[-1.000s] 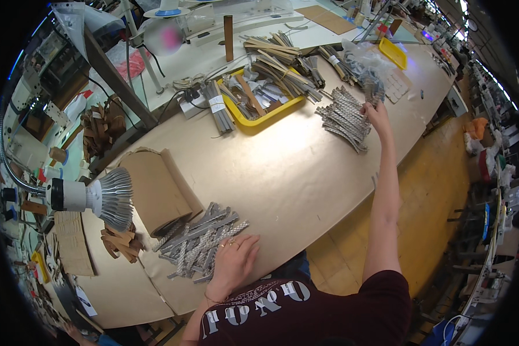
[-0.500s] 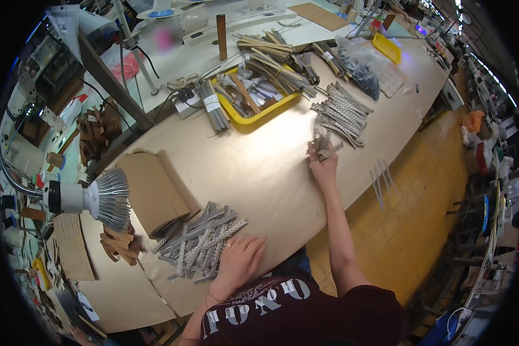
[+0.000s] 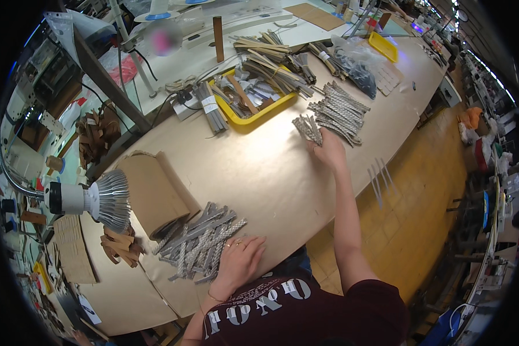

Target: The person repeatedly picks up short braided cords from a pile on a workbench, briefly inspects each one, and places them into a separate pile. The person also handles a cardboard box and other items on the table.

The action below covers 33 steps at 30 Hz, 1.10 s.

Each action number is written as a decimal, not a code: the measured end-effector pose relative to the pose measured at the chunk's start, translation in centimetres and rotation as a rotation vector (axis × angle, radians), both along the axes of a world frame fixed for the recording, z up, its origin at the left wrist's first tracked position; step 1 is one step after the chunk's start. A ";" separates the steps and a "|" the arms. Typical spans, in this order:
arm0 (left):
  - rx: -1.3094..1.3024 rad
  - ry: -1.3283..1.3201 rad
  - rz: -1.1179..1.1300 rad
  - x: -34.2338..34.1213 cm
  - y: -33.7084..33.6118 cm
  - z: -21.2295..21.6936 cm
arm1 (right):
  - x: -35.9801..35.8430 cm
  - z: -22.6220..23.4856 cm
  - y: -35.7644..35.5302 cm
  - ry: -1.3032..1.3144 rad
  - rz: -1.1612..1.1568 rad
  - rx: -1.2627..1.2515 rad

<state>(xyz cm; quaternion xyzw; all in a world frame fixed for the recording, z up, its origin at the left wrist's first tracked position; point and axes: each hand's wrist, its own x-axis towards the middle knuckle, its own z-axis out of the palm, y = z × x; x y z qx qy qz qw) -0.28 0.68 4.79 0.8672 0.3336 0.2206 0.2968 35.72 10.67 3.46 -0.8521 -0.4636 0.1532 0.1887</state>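
Observation:
In my right hand (image 3: 330, 151) is a small bunch of braided grey strips (image 3: 307, 128), its ends fanning out to the left over the table. Just beyond it lies a neat row of similar braided strips (image 3: 341, 112), side by side. My left hand (image 3: 241, 257) rests flat on the near table edge with its fingers extended and a ring on one of them. Those fingers lie beside a loose, crisscrossed heap of grey and braided strips (image 3: 199, 242). What the right fingertips grip is partly hidden by the hand itself.
A curved brown cardboard sheet (image 3: 150, 187) stands left of the heap, near a silver lamp head (image 3: 111, 199). Brown strips (image 3: 121, 245) lie below the lamp. Farther back are a yellow tray (image 3: 259, 117) of strips, bundled strips (image 3: 212, 109) and a plastic bag (image 3: 354, 69).
My right hand has shifted slightly to the right and turned, and the bunch in it now points left instead of up. My left hand has stayed put.

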 end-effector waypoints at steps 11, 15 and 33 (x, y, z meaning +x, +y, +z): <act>-0.027 0.006 0.022 -0.2 -0.1 0.5 | -0.5 -2.5 -1.6 -0.240 -0.050 0.221; -0.018 0.028 0.011 -0.3 0.4 0.9 | -0.2 -2.5 -1.5 -0.082 -0.175 0.255; -0.893 -0.661 0.228 5.4 7.4 1.6 | -11.2 3.2 -6.0 0.504 0.251 0.231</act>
